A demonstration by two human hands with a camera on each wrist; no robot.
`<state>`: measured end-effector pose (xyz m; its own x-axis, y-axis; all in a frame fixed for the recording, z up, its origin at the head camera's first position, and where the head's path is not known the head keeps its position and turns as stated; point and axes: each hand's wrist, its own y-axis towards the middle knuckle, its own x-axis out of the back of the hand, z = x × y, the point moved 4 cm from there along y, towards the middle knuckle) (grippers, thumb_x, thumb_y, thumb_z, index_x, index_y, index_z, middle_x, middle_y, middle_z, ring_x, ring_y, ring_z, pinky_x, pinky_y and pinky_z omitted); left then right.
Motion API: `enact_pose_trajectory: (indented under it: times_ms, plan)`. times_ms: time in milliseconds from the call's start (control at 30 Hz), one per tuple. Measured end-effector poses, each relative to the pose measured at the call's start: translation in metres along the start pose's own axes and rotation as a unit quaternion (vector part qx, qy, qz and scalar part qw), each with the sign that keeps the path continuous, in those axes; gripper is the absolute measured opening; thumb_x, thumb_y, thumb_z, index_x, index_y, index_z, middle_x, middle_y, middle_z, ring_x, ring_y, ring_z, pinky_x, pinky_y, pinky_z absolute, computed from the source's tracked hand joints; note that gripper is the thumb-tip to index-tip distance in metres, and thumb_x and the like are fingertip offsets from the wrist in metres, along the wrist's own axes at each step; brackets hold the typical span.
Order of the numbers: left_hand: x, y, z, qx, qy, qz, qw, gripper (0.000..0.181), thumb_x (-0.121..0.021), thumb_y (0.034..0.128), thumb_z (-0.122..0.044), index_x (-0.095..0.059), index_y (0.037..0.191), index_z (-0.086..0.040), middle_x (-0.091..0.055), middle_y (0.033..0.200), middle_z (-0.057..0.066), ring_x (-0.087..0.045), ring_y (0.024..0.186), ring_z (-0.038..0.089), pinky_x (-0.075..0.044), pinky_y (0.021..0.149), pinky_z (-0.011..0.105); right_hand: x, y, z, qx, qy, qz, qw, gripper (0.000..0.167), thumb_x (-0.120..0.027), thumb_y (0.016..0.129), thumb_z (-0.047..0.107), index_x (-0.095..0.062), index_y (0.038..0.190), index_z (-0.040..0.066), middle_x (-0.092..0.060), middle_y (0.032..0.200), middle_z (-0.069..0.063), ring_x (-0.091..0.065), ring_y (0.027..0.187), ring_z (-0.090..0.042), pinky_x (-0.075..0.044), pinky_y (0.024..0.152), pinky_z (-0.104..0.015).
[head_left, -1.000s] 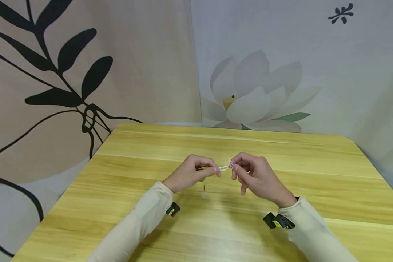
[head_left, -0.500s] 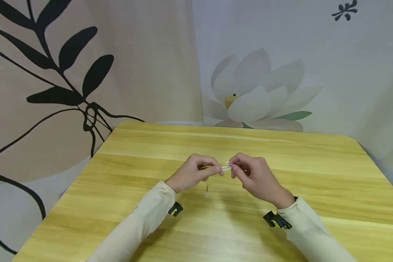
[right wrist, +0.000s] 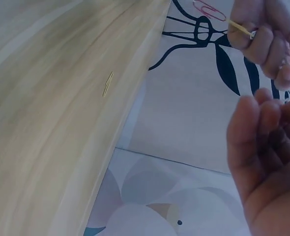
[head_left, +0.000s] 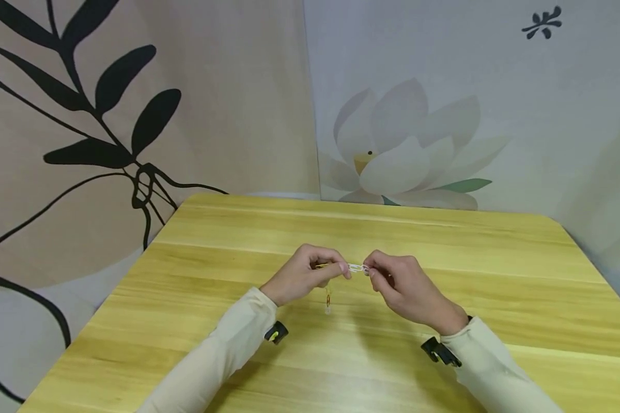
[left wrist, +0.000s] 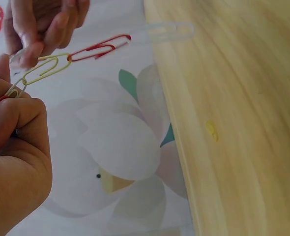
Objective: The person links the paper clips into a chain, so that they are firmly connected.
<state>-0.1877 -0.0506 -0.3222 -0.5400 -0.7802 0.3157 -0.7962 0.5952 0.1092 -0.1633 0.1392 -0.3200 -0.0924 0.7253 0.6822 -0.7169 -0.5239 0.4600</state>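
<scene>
In the head view my left hand (head_left: 307, 272) and right hand (head_left: 407, 289) meet above the table. The left thumb and fingers pinch one end of a white paper clip (head_left: 355, 268). My right fingertips pinch another white clip (head_left: 365, 269), touching the first; whether they are hooked is too small to tell. From the left hand hangs a chain of linked paper clips: in the left wrist view a yellow clip (left wrist: 49, 70), a red clip (left wrist: 100, 47) and a whitish clip (left wrist: 164, 32) show. The chain's upper end is hidden in the fingers.
The wooden table (head_left: 237, 344) stretches under both hands. A loose yellow paper clip (right wrist: 108, 84) lies on it in the right wrist view. Behind the table's far edge hangs a printed cloth (head_left: 248, 103) with leaves and a flower.
The white clips have come together as the gap between the hands closed. My right hand has since lowered slightly and turned. The chain still hangs from the left hand.
</scene>
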Motion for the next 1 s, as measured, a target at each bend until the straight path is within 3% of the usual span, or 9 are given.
enact_pose_trajectory:
  times_ms: [100,300,400,467,533,633,733,833,1000]
  plan:
    - [0.002,0.000,-0.002,-0.003,0.003,0.001,1.0000,0.021,-0.056,0.1011,-0.016,-0.074,0.097,-0.005,-0.060,0.078,-0.004,-0.031,0.052,0.009,-0.030,0.050,0.021,0.003,-0.002,0.001,0.005,-0.003,-0.001,1.0000,0.027,-0.051,0.098,-0.004,-0.057,0.083,0.018,-0.045,0.063,0.012,-0.031,0.050,0.007,-0.033,0.047,-0.016]
    - [0.002,0.000,0.000,0.011,0.027,0.033,0.9990,0.024,-0.056,0.1020,-0.021,-0.077,0.105,-0.008,-0.071,0.091,-0.002,-0.025,0.049,0.009,-0.028,0.048,0.021,0.009,0.000,0.014,0.035,0.030,-0.005,0.9989,0.033,-0.050,0.095,-0.007,-0.054,0.076,0.020,-0.045,0.061,0.010,-0.030,0.051,0.007,-0.029,0.048,-0.014]
    - [0.001,-0.001,0.000,0.016,0.008,0.049,0.9986,0.026,-0.055,0.1031,-0.019,-0.075,0.111,-0.005,-0.061,0.073,-0.004,-0.024,0.048,0.009,-0.027,0.048,0.022,0.011,0.004,0.022,0.056,0.037,-0.008,0.9977,0.034,-0.048,0.091,-0.010,-0.052,0.072,0.018,-0.043,0.061,0.009,-0.029,0.052,0.007,-0.028,0.050,-0.013]
    - [0.001,-0.001,-0.002,0.010,-0.008,0.061,0.9980,0.026,-0.054,0.1038,-0.018,-0.074,0.108,-0.002,-0.048,0.063,-0.004,-0.029,0.048,0.009,-0.029,0.047,0.023,0.012,0.006,0.026,0.065,0.037,-0.010,0.9971,0.034,-0.047,0.089,-0.011,-0.049,0.069,0.017,-0.041,0.060,0.008,-0.029,0.053,0.007,-0.028,0.051,-0.013]
    - [-0.001,-0.001,-0.005,-0.002,-0.017,0.076,0.9970,0.027,-0.052,0.1043,-0.017,-0.074,0.102,-0.001,-0.046,0.060,-0.003,-0.035,0.049,0.010,-0.034,0.049,0.023,0.013,0.009,0.029,0.073,0.035,-0.012,0.9966,0.035,-0.047,0.090,-0.010,-0.046,0.067,0.017,-0.038,0.058,0.008,-0.028,0.053,0.007,-0.027,0.051,-0.013]
    - [-0.003,0.000,-0.010,-0.014,-0.018,0.104,0.9943,0.030,-0.050,0.1055,-0.020,-0.070,0.093,-0.001,-0.053,0.065,0.000,-0.048,0.055,0.014,-0.039,0.052,0.023,0.014,0.013,0.033,0.077,0.036,-0.008,0.9963,0.037,-0.047,0.094,-0.008,-0.044,0.067,0.017,-0.035,0.057,0.007,-0.027,0.053,0.006,-0.027,0.050,-0.015]
    - [-0.006,0.000,-0.014,-0.017,-0.015,0.125,0.9919,0.032,-0.048,0.1068,-0.023,-0.066,0.092,0.000,-0.056,0.073,0.001,-0.052,0.061,0.015,-0.038,0.054,0.021,0.014,0.016,0.035,0.076,0.038,-0.001,0.9964,0.036,-0.047,0.095,-0.006,-0.045,0.068,0.017,-0.034,0.056,0.007,-0.027,0.052,0.006,-0.027,0.049,-0.015]
    - [-0.005,0.002,-0.019,-0.032,-0.013,0.115,0.9928,0.030,-0.048,0.1069,-0.020,-0.065,0.094,0.000,-0.050,0.071,0.002,-0.046,0.061,0.013,-0.037,0.056,0.024,0.015,0.019,0.035,0.070,0.036,0.003,0.9969,0.033,-0.048,0.094,-0.006,-0.051,0.070,0.017,-0.035,0.057,0.008,-0.028,0.053,0.006,-0.028,0.049,-0.016]
    - [0.004,0.003,-0.026,-0.047,0.018,0.066,0.9965,0.025,-0.052,0.1050,-0.016,-0.070,0.094,-0.002,-0.048,0.068,0.001,-0.039,0.058,0.011,-0.039,0.058,0.025,0.017,0.025,0.031,0.046,0.039,0.009,0.9981,0.030,-0.051,0.095,-0.004,-0.057,0.074,0.017,-0.038,0.059,0.010,-0.029,0.053,0.005,-0.030,0.049,-0.018]
